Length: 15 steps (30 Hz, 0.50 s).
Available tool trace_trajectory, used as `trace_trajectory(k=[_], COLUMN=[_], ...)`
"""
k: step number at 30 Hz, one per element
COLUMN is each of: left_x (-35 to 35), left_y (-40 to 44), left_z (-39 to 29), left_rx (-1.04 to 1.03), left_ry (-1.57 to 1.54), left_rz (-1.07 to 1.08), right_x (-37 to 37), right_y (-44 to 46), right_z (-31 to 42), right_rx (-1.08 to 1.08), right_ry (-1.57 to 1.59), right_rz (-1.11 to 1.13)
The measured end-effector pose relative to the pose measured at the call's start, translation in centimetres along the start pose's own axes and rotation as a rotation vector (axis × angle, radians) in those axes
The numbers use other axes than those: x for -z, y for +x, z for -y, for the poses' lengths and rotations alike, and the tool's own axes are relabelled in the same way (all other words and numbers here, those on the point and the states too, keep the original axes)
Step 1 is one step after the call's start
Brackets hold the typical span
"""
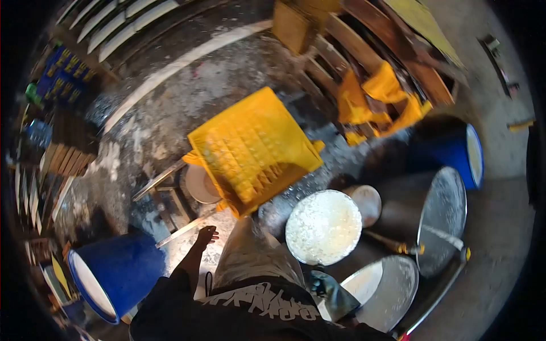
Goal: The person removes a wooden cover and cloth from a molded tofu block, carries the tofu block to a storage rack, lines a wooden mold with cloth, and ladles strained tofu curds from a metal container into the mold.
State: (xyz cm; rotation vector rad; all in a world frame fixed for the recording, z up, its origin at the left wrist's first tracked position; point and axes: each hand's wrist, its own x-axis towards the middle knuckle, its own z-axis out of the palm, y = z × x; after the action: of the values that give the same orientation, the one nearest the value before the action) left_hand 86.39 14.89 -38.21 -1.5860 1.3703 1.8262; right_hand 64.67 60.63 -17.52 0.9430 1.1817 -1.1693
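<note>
My bare left hand [209, 235] hangs open beside my leg, fingers loosely apart, holding nothing. Close by, a light wooden pole [187, 228] runs under a yellow sheet [253, 150] with rows of raised bumps, which lies in front of my feet. On my right hand [323, 286] is a dark rubber glove; its fingers look curled, but what they grip, if anything, is hidden. Just ahead of that glove stands a round bucket [323, 227] filled with white material. A large drum [392, 301] partly filled with white lies to the right of the glove.
Blue drums stand at left [122, 275] and right [449, 153]. A dark drum [442, 221] with a whitish top is by the right wall. Yellow pieces [384, 102] drape over wooden boards [392, 34]. A small wooden stool [173, 204] sits left of the yellow sheet.
</note>
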Motion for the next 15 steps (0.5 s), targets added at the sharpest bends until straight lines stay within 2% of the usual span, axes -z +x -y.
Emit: trace_trajectory(k=[2, 5, 7, 9, 12, 13, 15], left_x=[2.2, 4.9, 6.2, 7.3, 8.7, 8.8, 8.9], left_y=[0.0, -0.5, -1.5, -2.1, -2.3, -3.0, -3.5], left_z=[-0.3, -1.3, -2.5, -2.5, -1.7, -1.9, -1.6], left_rx=[0.0, 0.014, 0.027, 0.005, 0.017, 0.029, 0.064], left_ry=[-0.053, -0.073, -0.08, -0.108, -0.153, -0.159, -0.182], left_rz=[-0.03, -0.098, -0.12, -0.145, -0.172, -0.189, -0.217], right_x=[-6.4, -10.2, -14.8, -17.6, -21.9, -23.5, -26.8], right_y=[2.6, 14.6, 19.8, 25.3, 28.3, 27.2, 20.6], right_z=[3.5, 6.3, 9.0, 11.1, 14.8, 16.0, 18.4], right_rx=[0.121, -0.049, -0.047, -0.102, -0.025, -0.027, 0.173], right_ry=[-0.198, 0.06, 0.015, 0.003, -0.152, -0.152, -0.252], right_rz=[-0.012, 0.294, 0.309, 0.461, 0.397, 0.404, 0.333])
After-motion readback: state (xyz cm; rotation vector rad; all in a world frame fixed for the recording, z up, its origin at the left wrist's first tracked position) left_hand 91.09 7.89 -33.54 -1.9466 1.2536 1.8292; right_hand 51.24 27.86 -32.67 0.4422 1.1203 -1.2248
